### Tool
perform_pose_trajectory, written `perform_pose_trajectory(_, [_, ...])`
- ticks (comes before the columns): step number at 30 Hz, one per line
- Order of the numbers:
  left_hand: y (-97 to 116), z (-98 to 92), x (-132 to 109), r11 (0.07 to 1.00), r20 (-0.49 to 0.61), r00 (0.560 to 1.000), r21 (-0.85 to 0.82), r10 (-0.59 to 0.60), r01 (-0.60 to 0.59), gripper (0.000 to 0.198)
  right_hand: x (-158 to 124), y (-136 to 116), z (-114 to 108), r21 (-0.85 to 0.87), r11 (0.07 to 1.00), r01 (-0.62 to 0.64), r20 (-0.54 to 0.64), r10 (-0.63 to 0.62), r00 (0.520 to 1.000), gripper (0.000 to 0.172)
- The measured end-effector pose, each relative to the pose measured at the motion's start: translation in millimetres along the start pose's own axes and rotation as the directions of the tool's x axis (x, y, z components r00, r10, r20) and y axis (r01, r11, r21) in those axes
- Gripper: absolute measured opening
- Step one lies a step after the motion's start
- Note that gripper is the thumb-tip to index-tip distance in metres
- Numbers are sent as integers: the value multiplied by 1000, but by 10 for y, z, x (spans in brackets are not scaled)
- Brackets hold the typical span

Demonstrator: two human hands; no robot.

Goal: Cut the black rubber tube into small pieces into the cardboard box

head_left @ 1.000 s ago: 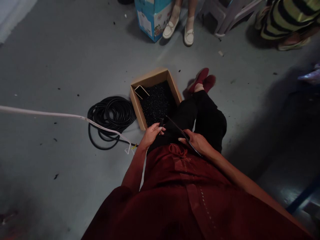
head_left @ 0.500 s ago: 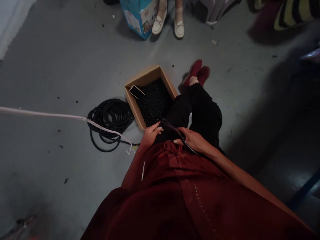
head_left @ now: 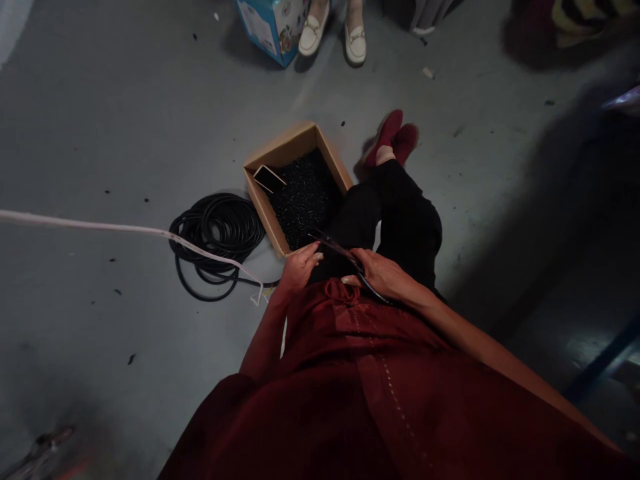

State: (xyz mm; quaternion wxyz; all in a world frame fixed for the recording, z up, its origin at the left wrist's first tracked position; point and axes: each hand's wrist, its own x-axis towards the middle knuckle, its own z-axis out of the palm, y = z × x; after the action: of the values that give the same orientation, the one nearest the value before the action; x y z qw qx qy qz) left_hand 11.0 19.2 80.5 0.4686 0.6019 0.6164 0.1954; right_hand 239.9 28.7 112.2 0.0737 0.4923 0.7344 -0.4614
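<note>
Long thin black piece [head_left: 335,247] held across the lap, long axis running diagonally, tip pointing up-left toward the near corner of the box, tail end past the right hand; too dark to say for sure whether it's cable or a slim tool. Right hand [head_left: 383,275] is clamped around its middle, fingers wrapped over it, forearm coming in from the lower right. Left hand [head_left: 300,269] sits just beside the tip, fingers loosely curled, palm down, at the box corner; can't tell if it is gripping anything. Person sits on a grey concrete floor [head_left: 100,133], in a dark red top [head_left: 350,387], black trousers [head_left: 405,227] and red shoes [head_left: 390,137]. Cardboard box [head_left: 260,207] by the knees holds black granules [head_left: 305,200] and a flat dark card [head_left: 269,179]. Black cable coil [head_left: 235,230] lies left of it, white cable [head_left: 125,228] draped across. Another person's white loafers [head_left: 313,37] stand ahead, beside a blue carton [head_left: 265,30].
</note>
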Motion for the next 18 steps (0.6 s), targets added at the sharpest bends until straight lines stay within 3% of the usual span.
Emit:
perform_pose_trajectory(11, [-11, 3, -3, 996, 7, 1000, -87, -29, 29, 39, -18, 15, 14, 34, 999, 11, -23, -11, 1000, 55])
perform_pose_trajectory(18, [17, -21, -2, 999, 4, 1000, -43, -22, 22, 36, -24, 9, 7, 15, 1000, 24, 27, -24, 999, 62])
